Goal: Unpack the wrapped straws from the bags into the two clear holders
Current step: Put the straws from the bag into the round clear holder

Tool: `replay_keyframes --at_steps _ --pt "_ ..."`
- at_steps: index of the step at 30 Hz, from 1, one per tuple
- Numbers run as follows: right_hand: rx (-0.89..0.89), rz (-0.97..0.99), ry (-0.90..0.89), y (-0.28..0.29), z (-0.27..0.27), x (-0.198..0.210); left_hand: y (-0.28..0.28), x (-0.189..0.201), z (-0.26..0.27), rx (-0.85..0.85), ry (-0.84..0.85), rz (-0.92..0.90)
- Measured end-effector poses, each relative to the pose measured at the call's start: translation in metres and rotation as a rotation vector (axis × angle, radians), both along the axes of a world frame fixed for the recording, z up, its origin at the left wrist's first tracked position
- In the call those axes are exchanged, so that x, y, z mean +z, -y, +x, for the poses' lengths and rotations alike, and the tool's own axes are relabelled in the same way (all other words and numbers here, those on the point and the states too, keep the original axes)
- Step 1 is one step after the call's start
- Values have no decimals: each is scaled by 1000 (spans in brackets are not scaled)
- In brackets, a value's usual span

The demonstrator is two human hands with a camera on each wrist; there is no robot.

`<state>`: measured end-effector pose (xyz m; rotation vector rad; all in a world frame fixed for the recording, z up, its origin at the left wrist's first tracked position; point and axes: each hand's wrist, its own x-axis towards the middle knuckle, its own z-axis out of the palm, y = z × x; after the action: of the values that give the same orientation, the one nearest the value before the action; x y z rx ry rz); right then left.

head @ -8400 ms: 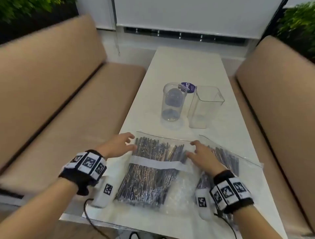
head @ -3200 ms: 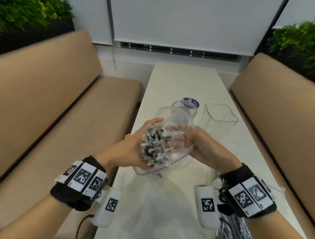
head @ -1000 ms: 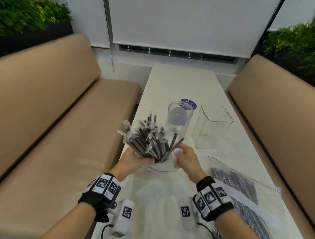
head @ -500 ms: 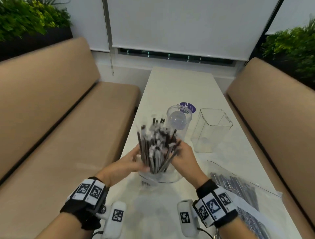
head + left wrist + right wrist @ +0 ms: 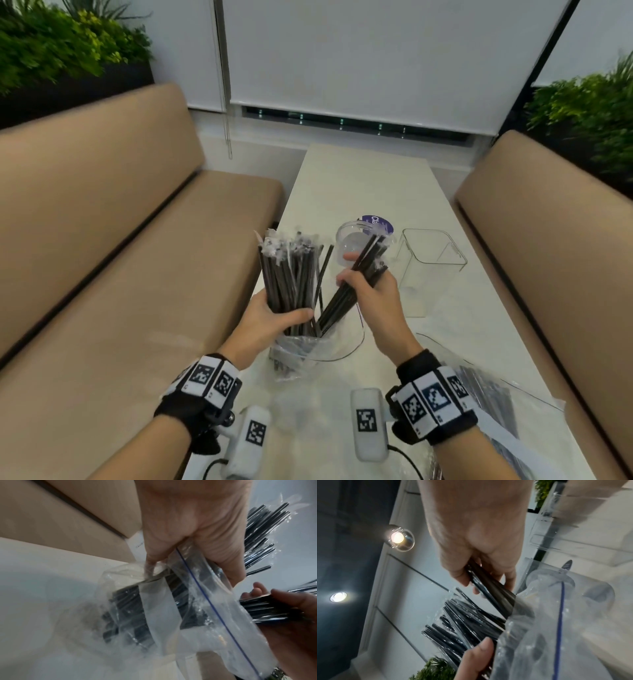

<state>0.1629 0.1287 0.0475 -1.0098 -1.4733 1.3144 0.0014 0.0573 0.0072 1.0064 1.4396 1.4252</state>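
Observation:
My left hand (image 5: 274, 317) grips a thick upright bundle of black wrapped straws (image 5: 289, 270) together with the mouth of a clear zip bag (image 5: 308, 353) that stands on the white table (image 5: 370, 185). My right hand (image 5: 368, 289) holds a smaller bunch of straws (image 5: 356, 284) slanting up to the right, its lower ends still in the bag. Behind them stand a round clear holder (image 5: 352, 240) and a square clear holder (image 5: 433, 263), both without straws. In the left wrist view the left hand (image 5: 193, 534) clasps the bag (image 5: 171, 608); in the right wrist view the right hand (image 5: 479, 547) curls round straws (image 5: 488, 588).
A second zip bag of straws (image 5: 489, 401) lies flat at the table's near right. Tan benches (image 5: 102, 240) flank the table on both sides. A purple round label (image 5: 378, 221) lies behind the round holder. Plants (image 5: 589, 113) stand behind the benches.
The straws were one bundle between both hands; now the right hand has drawn a smaller bunch off to the right while the left keeps the main bundle upright in the bag.

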Motion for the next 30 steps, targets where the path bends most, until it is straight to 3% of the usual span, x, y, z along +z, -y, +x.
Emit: replay_keyframes --at_steps 4,8,14,21,26,30 --pt "199 -14 27 10 -7 -6 -6 2 8 -29 33 9" --pt "71 60 88 9 -12 -15 -6 2 11 -47 16 7" --pt "35 70 86 -10 -6 3 -7 2 -2 6 9 -19" --pt "-36 94 -117 -37 0 72 -13 11 -10 -63 -2 -18" --pt "-42 77 -136 -52 6 117 -21 15 -12 -66 2 7" --pt "-195 157 -338 -72 16 161 -23 6 -21 -31 7 -23"
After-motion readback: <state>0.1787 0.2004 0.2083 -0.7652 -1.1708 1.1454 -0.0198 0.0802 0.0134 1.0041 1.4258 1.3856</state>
